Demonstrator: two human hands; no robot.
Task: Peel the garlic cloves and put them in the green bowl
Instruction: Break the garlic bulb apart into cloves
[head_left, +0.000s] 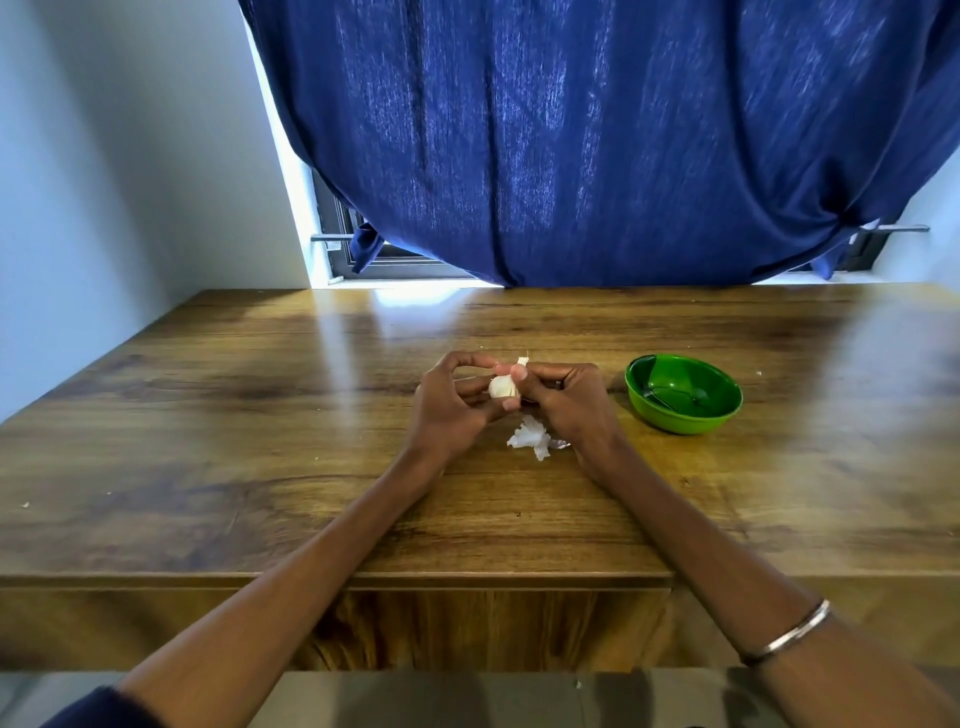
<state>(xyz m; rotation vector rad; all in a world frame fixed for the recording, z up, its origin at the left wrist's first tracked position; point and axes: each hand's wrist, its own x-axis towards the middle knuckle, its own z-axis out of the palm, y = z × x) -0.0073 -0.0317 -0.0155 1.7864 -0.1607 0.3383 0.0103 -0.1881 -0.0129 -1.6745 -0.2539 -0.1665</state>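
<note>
A white garlic bulb (502, 387) is held above the middle of the wooden table (260, 415). My left hand (454, 402) grips it from the left, fingers curled round it. My right hand (563, 402) pinches the bulb's top from the right, its thumb on the papery skin, a small piece of which sticks up behind my fingers. Loose white garlic peel (532, 439) lies on the table just below my hands. The green bowl (683, 393) stands to the right of my right hand; I see no cloves inside it, only dark reflections.
A blue curtain (597, 140) hangs behind the table's far edge, over a window. A pale wall (104, 156) borders the left side. Tiny peel crumbs dot the tabletop. A metal bangle (789, 631) circles my right forearm.
</note>
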